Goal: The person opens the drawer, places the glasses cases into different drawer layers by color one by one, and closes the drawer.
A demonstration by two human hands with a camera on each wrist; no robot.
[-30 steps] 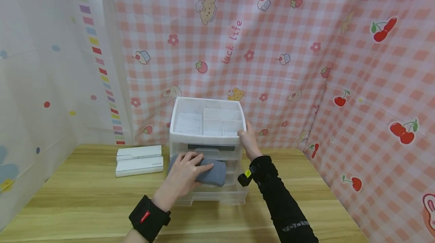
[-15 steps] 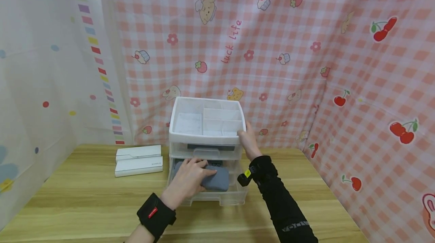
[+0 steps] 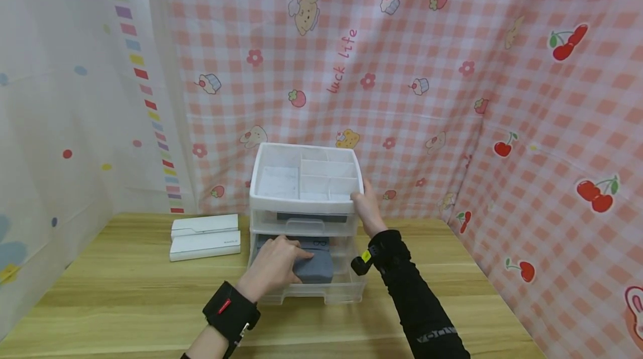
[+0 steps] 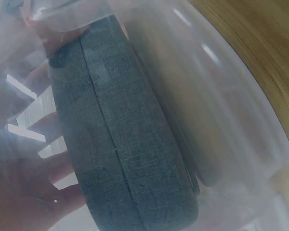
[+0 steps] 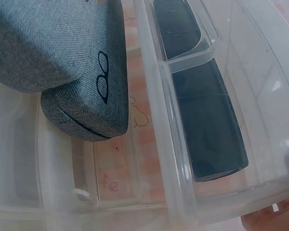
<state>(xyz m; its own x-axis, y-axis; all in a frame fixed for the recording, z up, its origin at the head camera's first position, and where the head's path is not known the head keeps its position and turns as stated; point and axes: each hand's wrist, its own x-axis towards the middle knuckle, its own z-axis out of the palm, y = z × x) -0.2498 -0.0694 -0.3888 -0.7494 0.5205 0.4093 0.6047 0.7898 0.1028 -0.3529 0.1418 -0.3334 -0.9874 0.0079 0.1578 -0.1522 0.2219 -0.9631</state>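
The left hand [image 3: 273,264] has its grip around a grey glasses case [image 3: 318,269] inside the pulled-out lower drawer [image 3: 344,293], just in front of a second case [image 5: 106,98]. The right hand [image 3: 368,211] grips the right edge of the white organizer [image 3: 301,205] on the tabletop [image 3: 472,297].

We read "luck life" on the curtain [image 3: 326,68]. A glasses sign [image 5: 102,77] marks a case [image 5: 86,108]. We cannot read the sleeve [image 3: 419,303].
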